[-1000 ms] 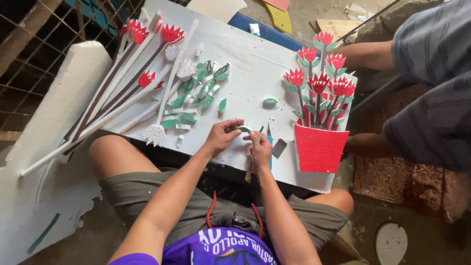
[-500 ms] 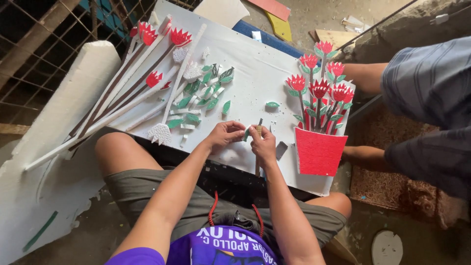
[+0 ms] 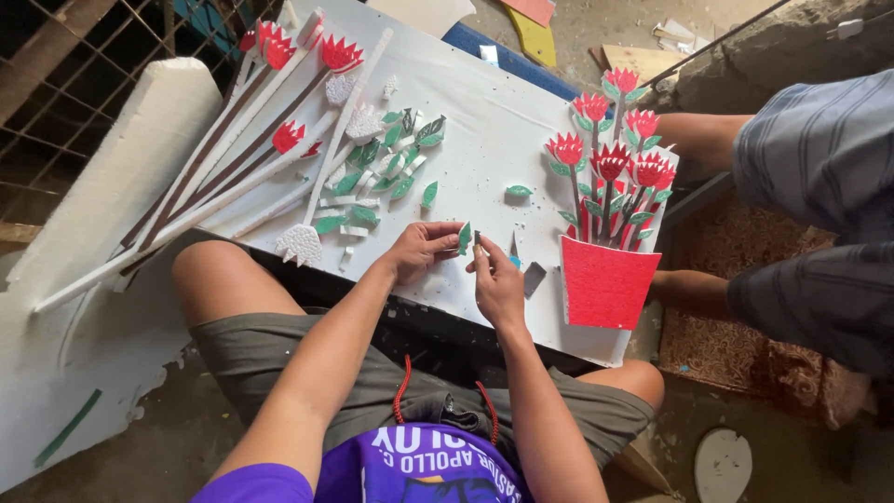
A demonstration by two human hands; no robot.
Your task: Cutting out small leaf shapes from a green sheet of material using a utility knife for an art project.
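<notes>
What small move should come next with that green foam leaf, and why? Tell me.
Probably a short stroke of the small blade in the right hand along the edge of the green foam leaf pinched by the left hand: the blade tip sits right beside the leaf, and finished leaves lie on the white board.

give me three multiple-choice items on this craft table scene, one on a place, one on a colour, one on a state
1. Where is the red pot with flowers?
A. on the board's right end
B. on the floor
C. in the person's lap

2. What colour is the leaf piece in the left hand?
A. yellow
B. green
C. blue

3. How is the right hand?
A. resting flat on the knee
B. raised, pinching a small dark tool by the leaf
C. gripping a long stick

Answers: 1 A, it lies by the board's right edge; 2 B, its face is green; 3 B, the fingertips meet close to the leaf.
</notes>
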